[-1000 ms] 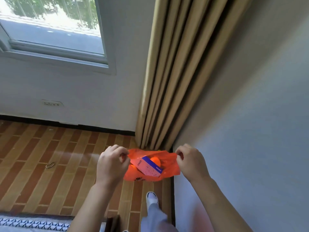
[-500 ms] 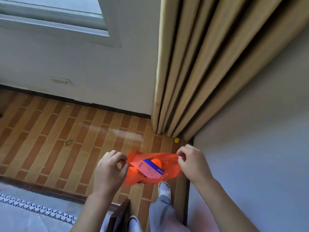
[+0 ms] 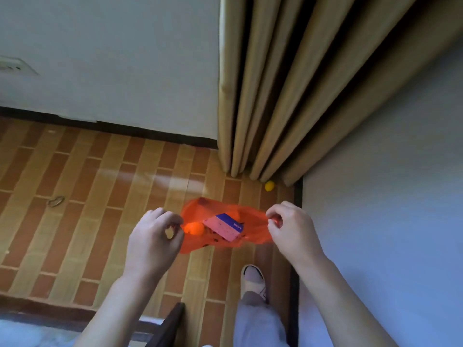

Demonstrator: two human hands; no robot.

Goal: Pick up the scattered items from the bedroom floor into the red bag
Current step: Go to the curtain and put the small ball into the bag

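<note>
Both hands hold the red bag (image 3: 253, 236) stretched open above the wood-pattern floor (image 3: 82, 221): left hand (image 3: 152, 244) pinches its left edge, right hand (image 3: 292, 232) pinches its right edge. Inside lie a pink-and-blue box (image 3: 225, 226) and an orange ball (image 3: 193, 228). A small yellow ball (image 3: 269, 185) rests on the floor at the curtain (image 3: 288, 96) foot; a rubber band (image 3: 55, 201) lies well apart, to the left.

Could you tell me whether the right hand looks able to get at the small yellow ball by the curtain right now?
Probably not yet: the right hand pinches the red bag, though the floor to the yellow ball looks clear.
</note>
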